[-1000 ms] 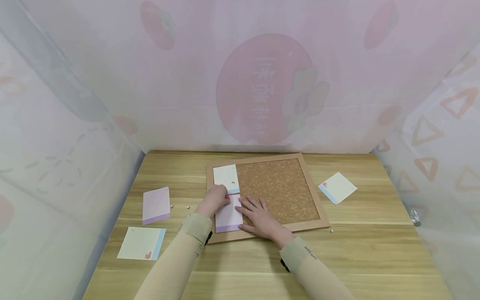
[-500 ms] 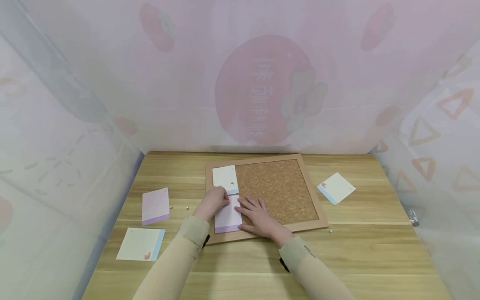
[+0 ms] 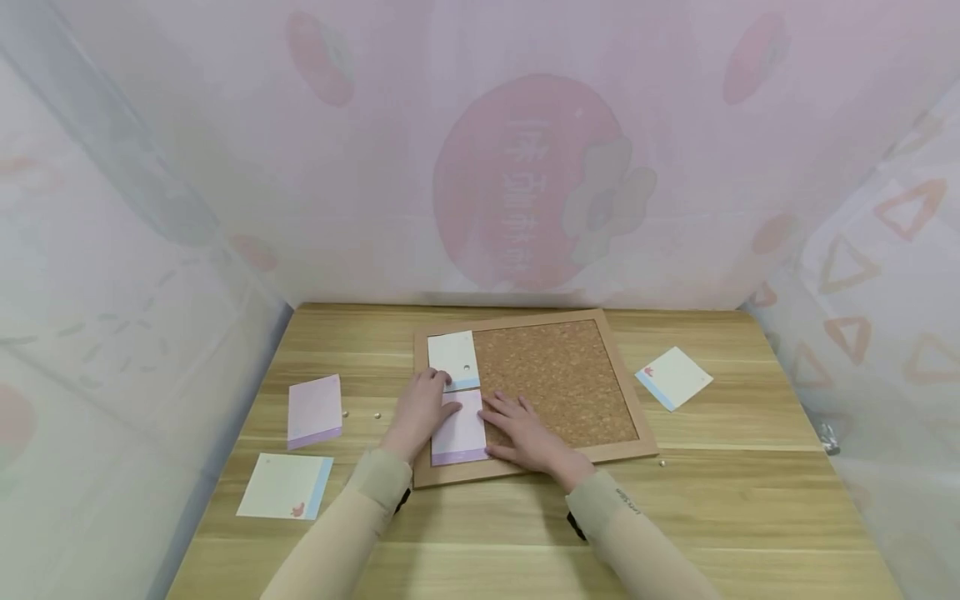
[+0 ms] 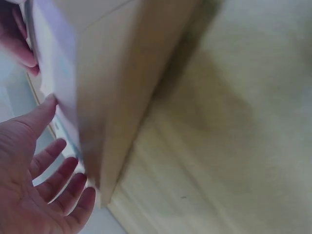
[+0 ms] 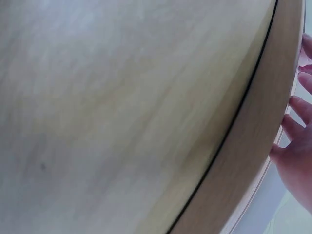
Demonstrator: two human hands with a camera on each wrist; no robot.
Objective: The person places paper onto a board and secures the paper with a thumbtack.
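Lilac note (image 3: 463,432) flat on the corkboard (image 3: 558,379), at its left side, just below the white note (image 3: 447,353). My left hand (image 3: 417,412): fingers spread, loosely bent, nothing gripped; thumb on the lilac note, fingertips over the white note's lower edge. My right hand (image 3: 536,442): fingers fanned, nearly straight, gripping nothing, tips at the lilac note's right edge; probably to steady it. A small stud (image 3: 467,367) presumably fastens the white note; cannot tell whether the lilac note has one. Corkboard rests on the surface (image 3: 750,517), likely for firm backing.
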